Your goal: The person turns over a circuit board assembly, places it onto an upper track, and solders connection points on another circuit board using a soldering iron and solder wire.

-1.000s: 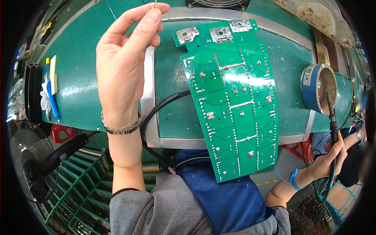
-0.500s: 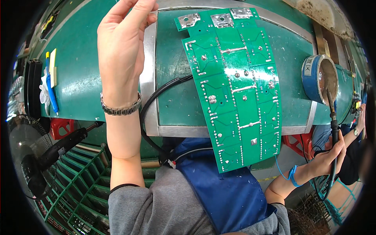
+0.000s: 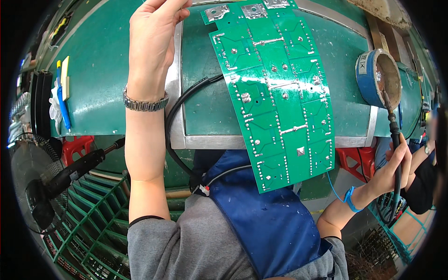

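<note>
A large green circuit board point(image 3: 291, 109) with rows of shiny solder joints lies solder side up, its near end overhanging the bench edge. Left of its far end, my left hand point(image 3: 156, 37) is raised with fingertips pinched together at the picture's upper edge. A thin wire point(image 3: 144, 1) shows beside those fingers; most of it is cut off. At the right, my right hand point(image 3: 392, 170) wraps round the handle of a soldering iron point(image 3: 395, 135). The iron's tip reaches into a blue-sided round pot point(image 3: 368, 79) with a brownish inside.
The green bench point(image 3: 98, 102) has a metal frame point(image 3: 214, 142). A thick black cable point(image 3: 179, 112) runs under the board. At left are a blue pen point(image 3: 63, 109), a fan point(image 3: 44, 196) and a green rack point(image 3: 93, 233). Another person's arm point(image 3: 422, 156) shows at far right.
The view has shifted, so the bench and board sit higher in the picture. My left hand has moved slightly right. The iron's tip stays in the pot.
</note>
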The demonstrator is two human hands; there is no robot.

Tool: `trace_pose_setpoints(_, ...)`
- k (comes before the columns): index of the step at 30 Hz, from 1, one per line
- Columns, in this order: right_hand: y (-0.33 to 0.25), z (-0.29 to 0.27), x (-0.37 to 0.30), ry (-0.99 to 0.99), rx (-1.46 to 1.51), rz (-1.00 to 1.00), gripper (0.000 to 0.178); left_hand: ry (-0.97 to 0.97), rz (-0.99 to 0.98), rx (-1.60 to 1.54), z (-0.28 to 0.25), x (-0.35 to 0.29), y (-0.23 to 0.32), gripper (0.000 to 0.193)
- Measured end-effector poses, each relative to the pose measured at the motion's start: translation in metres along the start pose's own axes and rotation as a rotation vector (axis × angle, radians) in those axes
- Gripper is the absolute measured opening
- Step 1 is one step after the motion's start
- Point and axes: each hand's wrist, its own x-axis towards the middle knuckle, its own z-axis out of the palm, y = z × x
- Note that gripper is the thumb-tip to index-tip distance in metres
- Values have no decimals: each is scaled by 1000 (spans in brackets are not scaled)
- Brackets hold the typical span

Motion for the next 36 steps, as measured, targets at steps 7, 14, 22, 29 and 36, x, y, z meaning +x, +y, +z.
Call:
trace_pose_setpoints(7,3,-2,0,36,37,-10,29,3,-27,48,0,4,-3,16)
trace_pose_setpoints(14,4,-8,-1,54,-13,-61,30,-20,-48,59,-6,9,-9,17)
trace_pose_setpoints(22,1,-10,-7,102,15,-49,30,-62,-24,135,1,4,-5,16)
trace_pose_setpoints(29,6,-17,-15,102,100,-76,29,-79,-35,145,4,2,-14,15)
trace_pose_setpoints(36,15,-24,-20,114,218,-92,29,-67,-24,205,0,5,-11,17)
